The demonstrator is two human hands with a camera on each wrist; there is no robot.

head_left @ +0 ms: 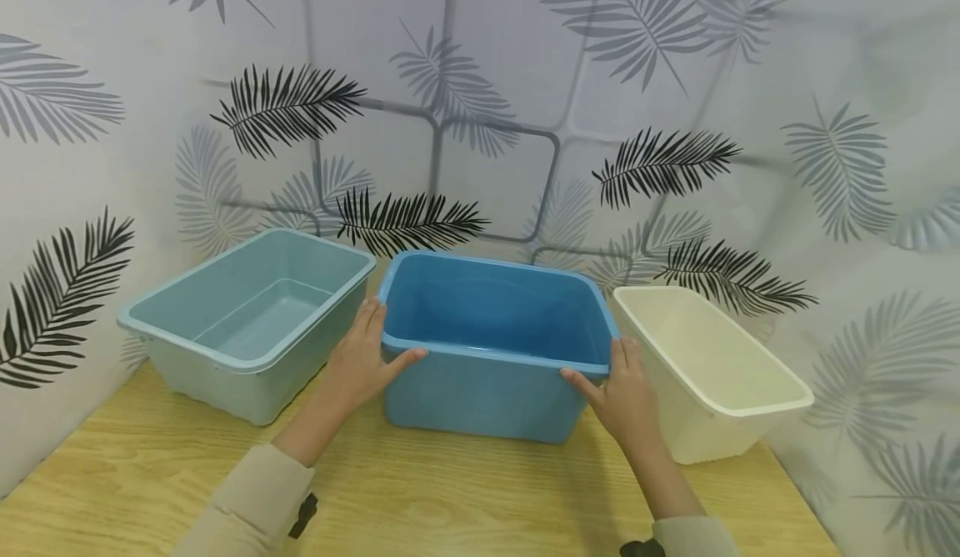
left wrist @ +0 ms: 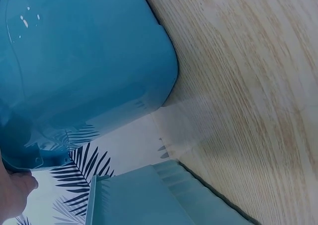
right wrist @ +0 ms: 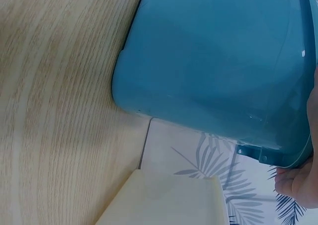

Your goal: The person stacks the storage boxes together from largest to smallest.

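A deep blue plastic tub (head_left: 480, 394) stands upright on the wooden table, its inside bare in the head view. At its front left corner my left hand (head_left: 366, 357) grips the rim, thumb along the front edge and fingers at the side. My right hand (head_left: 626, 386) holds the front right corner the same way. In the left wrist view, fingertips (left wrist: 20, 187) curl beneath the rim's lip. Fingertips (right wrist: 288, 180) also show under the lip in the right wrist view. Both wrist views show the blue tub's base down at the tabletop.
A pale teal tub (head_left: 217, 373) sits close on the left, angled, and a cream tub (head_left: 701, 436) on the right. Behind them rises a leaf-patterned wall covering (head_left: 495, 182). The wooden table (head_left: 435, 499) extends toward me.
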